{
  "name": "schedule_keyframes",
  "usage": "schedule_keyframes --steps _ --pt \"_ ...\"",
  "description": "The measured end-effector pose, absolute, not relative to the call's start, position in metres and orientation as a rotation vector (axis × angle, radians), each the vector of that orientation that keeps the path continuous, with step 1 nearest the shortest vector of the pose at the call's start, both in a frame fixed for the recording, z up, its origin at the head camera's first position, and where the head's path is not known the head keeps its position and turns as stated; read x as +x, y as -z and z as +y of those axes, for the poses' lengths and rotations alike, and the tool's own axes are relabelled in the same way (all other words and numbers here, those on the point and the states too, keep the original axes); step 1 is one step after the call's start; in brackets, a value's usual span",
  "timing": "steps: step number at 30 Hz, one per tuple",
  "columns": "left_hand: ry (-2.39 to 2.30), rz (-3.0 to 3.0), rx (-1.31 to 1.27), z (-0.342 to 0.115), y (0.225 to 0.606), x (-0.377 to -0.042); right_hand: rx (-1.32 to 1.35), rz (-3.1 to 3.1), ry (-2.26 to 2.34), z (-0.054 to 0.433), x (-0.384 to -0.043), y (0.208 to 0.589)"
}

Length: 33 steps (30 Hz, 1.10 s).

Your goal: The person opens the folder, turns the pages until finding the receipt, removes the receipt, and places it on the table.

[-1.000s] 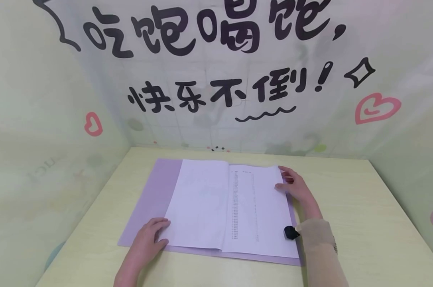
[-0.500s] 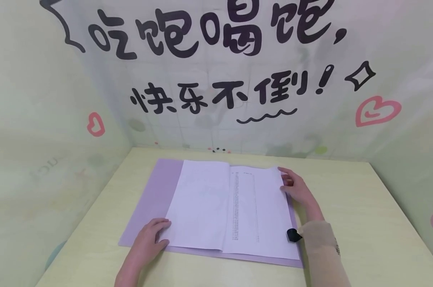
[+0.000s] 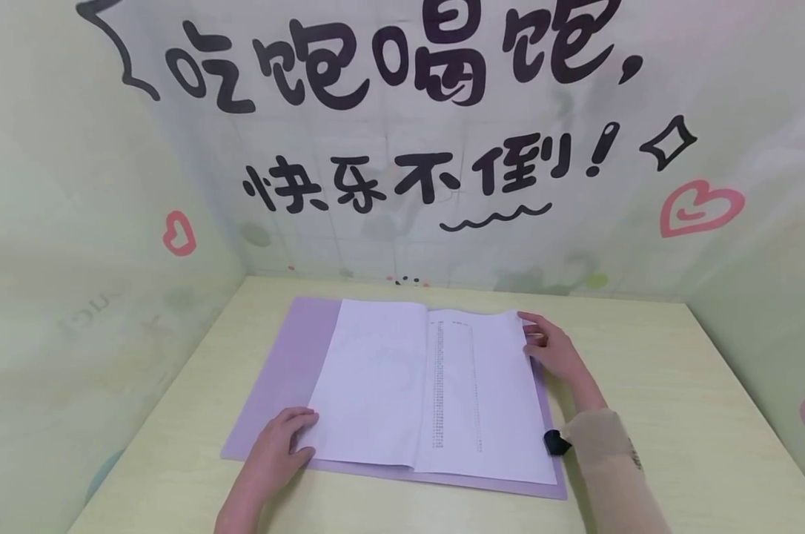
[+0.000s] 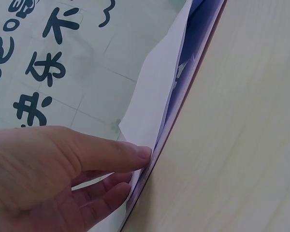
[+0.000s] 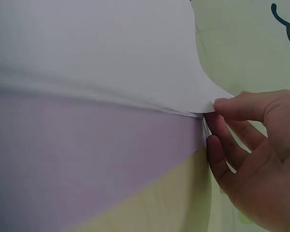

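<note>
An open booklet with a purple cover [image 3: 279, 378] lies on the table. Its left page [image 3: 369, 378] is blank, while columns of small print run down the right page [image 3: 502, 393]. At the lower left corner of the left page, my left hand [image 3: 279, 449] rests with relaxed fingers; in the left wrist view its thumb [image 4: 135, 153] touches the paper by the lower edge. My right hand [image 3: 554, 352] pinches the upper right corner of the right page between thumb [image 5: 237, 105] and forefinger, and that corner is slightly lifted in the right wrist view.
The pale wooden table [image 3: 669, 415] extends around the booklet. A light printed sheet [image 3: 389, 245] with large black characters stands behind it, and similar sheets line both sides. A small black object [image 3: 557, 443] sits at the right sleeve cuff.
The right hand's thumb and wrist have shifted slightly right along the page edge. The left hand and the booklet stay in place; the head view has tilted slightly.
</note>
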<state>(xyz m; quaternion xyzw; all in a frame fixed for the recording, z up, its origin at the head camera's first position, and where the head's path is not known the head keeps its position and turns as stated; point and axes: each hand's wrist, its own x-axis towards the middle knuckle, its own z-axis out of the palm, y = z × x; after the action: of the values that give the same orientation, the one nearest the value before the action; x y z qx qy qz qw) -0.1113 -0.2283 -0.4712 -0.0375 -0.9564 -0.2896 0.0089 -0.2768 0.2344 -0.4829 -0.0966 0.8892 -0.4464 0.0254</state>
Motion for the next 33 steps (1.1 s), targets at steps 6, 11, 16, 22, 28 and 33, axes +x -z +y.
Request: schedule_keyframes --steps 6,11,16,22,28,33 --pt "0.92 -2.986 -0.113 -0.229 0.47 -0.111 -0.345 2.796 1.299 0.237 -0.281 0.483" --pt "0.925 -2.984 -0.111 -0.229 0.47 -0.111 -0.372 2.827 1.189 0.24 -0.283 0.481" --pt "0.934 -2.98 -0.107 -0.229 0.472 -0.11 -0.506 2.823 1.141 0.246 -0.284 0.469" --pt "0.93 -2.977 -0.108 -0.23 0.471 -0.11 -0.692 2.787 1.042 0.257 -0.291 0.452" --pt "0.934 -2.977 -0.103 -0.229 0.469 -0.11 -0.813 2.771 1.039 0.263 -0.301 0.434" --pt "0.945 -2.97 -0.101 -0.228 0.47 -0.108 -0.865 2.819 1.069 0.258 -0.309 0.42"
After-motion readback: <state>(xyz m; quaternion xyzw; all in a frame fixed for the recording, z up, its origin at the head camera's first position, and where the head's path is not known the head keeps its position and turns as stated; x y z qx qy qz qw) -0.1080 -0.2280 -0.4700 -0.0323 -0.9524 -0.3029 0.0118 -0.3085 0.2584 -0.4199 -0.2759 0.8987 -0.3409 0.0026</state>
